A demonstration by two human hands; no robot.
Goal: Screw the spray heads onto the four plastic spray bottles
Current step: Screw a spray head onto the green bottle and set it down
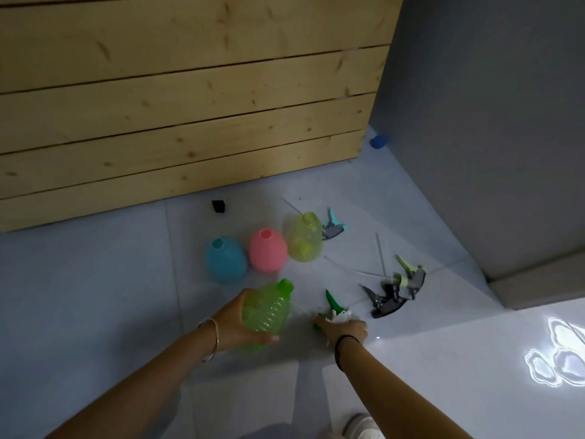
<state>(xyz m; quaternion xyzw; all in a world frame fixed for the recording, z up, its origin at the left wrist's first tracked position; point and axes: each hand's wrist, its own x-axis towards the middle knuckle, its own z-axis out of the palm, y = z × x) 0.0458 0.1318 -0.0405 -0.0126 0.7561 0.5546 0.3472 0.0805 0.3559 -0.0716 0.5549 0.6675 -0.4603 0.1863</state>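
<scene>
My left hand (235, 324) grips a clear green bottle (269, 310), tilted with its open neck pointing away. My right hand (343, 327) is down on the floor, its fingers around a green and white spray head (334, 307). Three open bottles stand upright on the floor beyond: blue (225, 260), pink (267, 251) and yellow (304, 237). Loose spray heads with dip tubes lie to the right: a teal one (333, 225) beside the yellow bottle, a yellow-green one (410, 275) and a dark grey one (381, 301).
A wooden plank wall (177, 99) rises behind the bottles and a grey wall (493, 122) stands at the right. A small black object (218, 206) lies near the planks, a blue cap (379, 141) in the far corner. A white shoe (361, 426) shows at the bottom.
</scene>
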